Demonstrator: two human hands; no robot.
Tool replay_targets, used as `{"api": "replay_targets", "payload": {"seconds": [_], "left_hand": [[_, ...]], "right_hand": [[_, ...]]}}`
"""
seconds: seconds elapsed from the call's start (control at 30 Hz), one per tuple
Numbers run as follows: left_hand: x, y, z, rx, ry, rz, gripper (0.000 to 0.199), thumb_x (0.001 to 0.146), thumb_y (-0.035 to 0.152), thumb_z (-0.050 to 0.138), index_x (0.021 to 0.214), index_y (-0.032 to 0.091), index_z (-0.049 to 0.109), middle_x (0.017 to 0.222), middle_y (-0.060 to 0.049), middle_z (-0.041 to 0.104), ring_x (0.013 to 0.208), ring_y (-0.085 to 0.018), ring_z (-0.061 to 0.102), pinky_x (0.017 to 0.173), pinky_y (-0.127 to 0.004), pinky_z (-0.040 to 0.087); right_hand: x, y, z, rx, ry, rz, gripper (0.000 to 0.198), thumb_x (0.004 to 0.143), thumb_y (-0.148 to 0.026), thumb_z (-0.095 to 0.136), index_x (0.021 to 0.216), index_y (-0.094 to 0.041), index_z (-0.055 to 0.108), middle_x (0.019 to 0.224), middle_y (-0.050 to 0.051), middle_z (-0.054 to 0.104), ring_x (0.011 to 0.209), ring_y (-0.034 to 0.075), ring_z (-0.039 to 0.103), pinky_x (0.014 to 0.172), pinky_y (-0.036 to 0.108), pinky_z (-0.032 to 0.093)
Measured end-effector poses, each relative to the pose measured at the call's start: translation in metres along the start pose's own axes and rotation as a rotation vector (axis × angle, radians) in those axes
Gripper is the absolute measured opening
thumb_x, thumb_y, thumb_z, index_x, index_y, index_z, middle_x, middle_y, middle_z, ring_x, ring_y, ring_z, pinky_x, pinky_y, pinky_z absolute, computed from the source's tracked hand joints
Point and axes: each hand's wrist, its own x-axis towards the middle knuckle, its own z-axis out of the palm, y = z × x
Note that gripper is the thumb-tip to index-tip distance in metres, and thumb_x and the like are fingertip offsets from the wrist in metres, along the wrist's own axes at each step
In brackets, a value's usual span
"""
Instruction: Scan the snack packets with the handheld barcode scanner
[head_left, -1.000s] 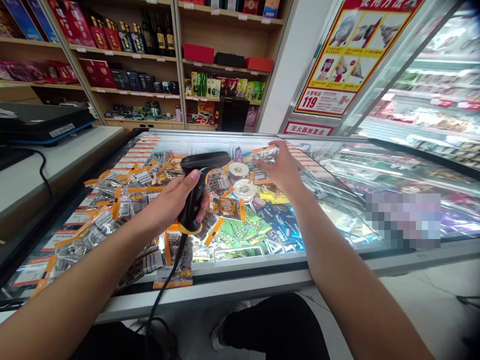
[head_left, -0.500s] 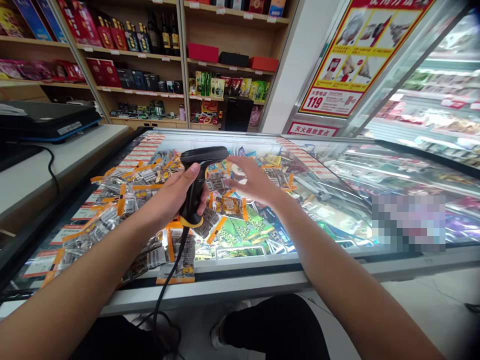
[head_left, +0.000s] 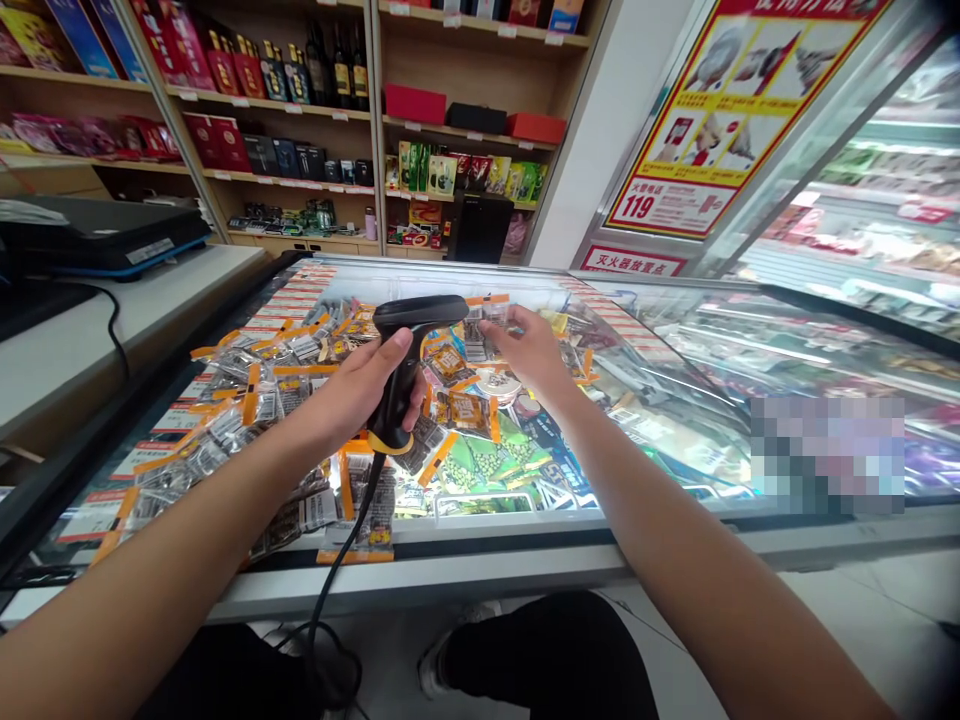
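Observation:
My left hand [head_left: 375, 385] is wrapped around the handle of a black barcode scanner [head_left: 420, 312] with a yellow band at its base and a black cable [head_left: 352, 530] hanging down. Just right of the scanner head, my right hand [head_left: 532, 350] pinches a small clear snack packet [head_left: 475, 338] with an orange edge, raised over the pile. Beneath both hands, several similar orange-edged packets [head_left: 461, 410] lie heaped on the glass top of a chest freezer [head_left: 517, 545]. Through the glass show green packages [head_left: 487, 460].
On the left counter [head_left: 202, 290] sits a black scale [head_left: 105, 235]. Shelves of bottles and boxes [head_left: 416, 103] stand behind the freezer. A red and yellow poster [head_left: 682, 130] hangs at the back right. A pixelated patch covers part of the right side.
My right hand was spread beside the scanner; now its fingers are closed on a packet, held up slightly farther right. My left hand keeps the scanner in nearly the same place. The view shifted slightly.

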Motion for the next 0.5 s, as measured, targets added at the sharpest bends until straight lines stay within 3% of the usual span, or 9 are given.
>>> {"api": "replay_targets", "payload": {"seconds": [0.13, 0.37, 0.5], "left_hand": [[-0.0008, -0.0005, 0.0013, 0.024, -0.020, -0.012, 0.062, 0.095, 0.077, 0.057, 0.081, 0.017, 0.062, 0.065, -0.002, 0.062, 0.046, -0.012, 0.057, 0.045, -0.024, 0.044], [0.0006, -0.0044, -0.0002, 0.059, -0.050, 0.003, 0.061, 0.098, 0.075, 0.054, 0.078, 0.018, 0.060, 0.064, -0.002, 0.061, 0.045, -0.012, 0.056, 0.046, -0.024, 0.043], [0.0006, -0.0071, 0.0006, 0.038, -0.063, 0.014, 0.054, 0.100, 0.071, 0.055, 0.089, 0.018, 0.061, 0.066, 0.000, 0.063, 0.046, -0.012, 0.058, 0.047, -0.024, 0.045]], "right_hand": [[-0.0031, -0.0042, -0.0008, 0.155, 0.018, 0.028, 0.033, 0.090, -0.056, 0.075, 0.091, -0.023, 0.070, 0.098, 0.006, 0.075, 0.087, 0.024, 0.067, 0.084, 0.040, 0.052], [-0.0044, -0.0082, 0.0052, 0.192, 0.017, 0.023, 0.030, 0.083, -0.051, 0.077, 0.089, -0.022, 0.069, 0.094, 0.004, 0.075, 0.087, 0.023, 0.067, 0.083, 0.037, 0.051], [-0.0042, -0.0088, 0.0048, 0.208, 0.013, 0.029, 0.028, 0.084, -0.050, 0.075, 0.085, -0.023, 0.066, 0.090, 0.003, 0.072, 0.082, 0.021, 0.064, 0.076, 0.035, 0.049]]}}
